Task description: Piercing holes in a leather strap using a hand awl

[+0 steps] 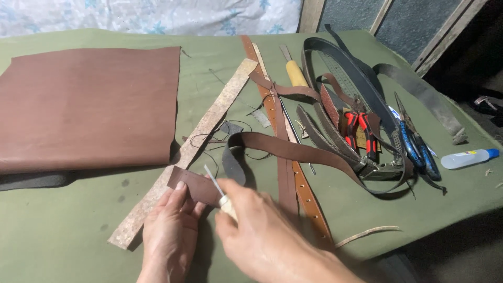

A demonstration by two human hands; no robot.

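While the left hand (170,230) pins a small brown leather strip (195,185) flat against the green cloth-covered table (63,230), fingertips pressed on its near edge to stop it sliding, the right hand (262,230) is closed around the pale handle of an awl (216,186), its thin metal shaft angled up over the strip. The strip lies across a long mottled board (199,131), which backs it. Belts (335,99), red-handled pliers (361,133) and a large leather sheet (89,105) lie within reach
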